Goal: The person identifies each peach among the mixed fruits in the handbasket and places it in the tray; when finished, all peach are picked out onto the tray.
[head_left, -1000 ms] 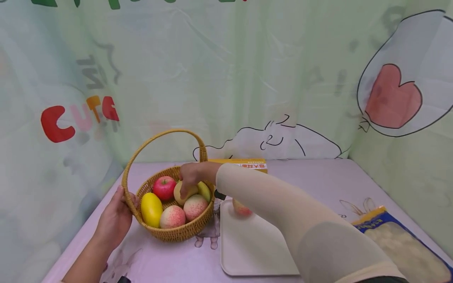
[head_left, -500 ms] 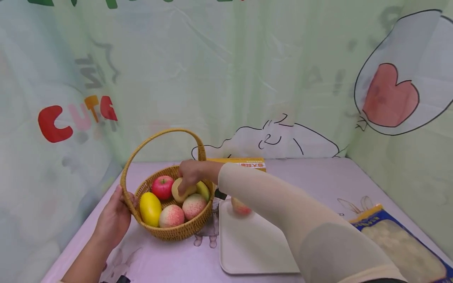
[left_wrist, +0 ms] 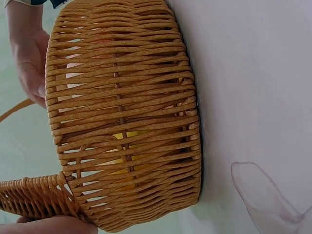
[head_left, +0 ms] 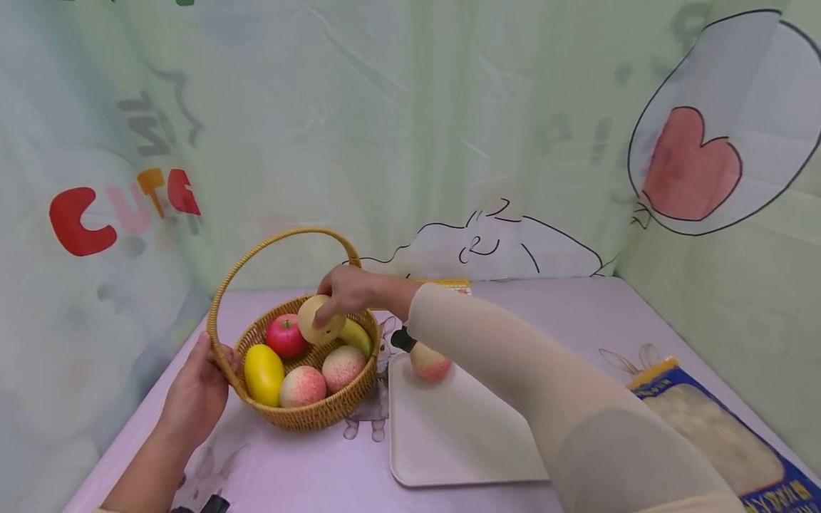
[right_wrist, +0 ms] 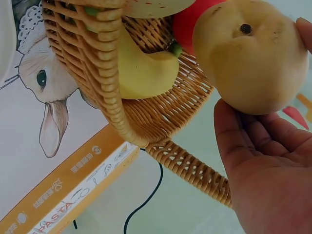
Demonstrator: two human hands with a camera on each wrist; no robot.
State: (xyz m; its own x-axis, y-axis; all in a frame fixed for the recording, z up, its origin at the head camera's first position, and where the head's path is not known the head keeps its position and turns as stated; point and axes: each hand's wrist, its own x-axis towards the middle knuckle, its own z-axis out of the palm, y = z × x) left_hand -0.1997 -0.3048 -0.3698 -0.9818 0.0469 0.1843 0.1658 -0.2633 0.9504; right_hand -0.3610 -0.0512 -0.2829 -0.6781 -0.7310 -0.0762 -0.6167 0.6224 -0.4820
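My right hand point(head_left: 349, 291) holds a round, pale yellow pear point(head_left: 318, 320) just above the wicker basket point(head_left: 321, 417). In the right wrist view, the pear point(right_wrist: 253, 58) sits between thumb and fingers, its dark blossom end facing the camera. At the basket's left side, my left hand point(head_left: 200, 388) grips the foot of the handle; some of its fingers are hidden behind the wicker. Inside lie a red apple point(head_left: 286, 335), a yellow mango-like fruit point(head_left: 264, 375), two pink-speckled peaches point(head_left: 303, 387) and a banana point(head_left: 355, 337).
A beige tray point(head_left: 462, 442) stands right of the basket, with one peach point(head_left: 430, 361) near its far left corner. Behind my right forearm is an orange pasta box point(right_wrist: 73, 185). A blue-edged bag point(head_left: 712, 434) lies at the far right.
My right hand has lifted the pear up from among the other fruit. The left hand keeps its place on the basket. The head view has shifted slightly.
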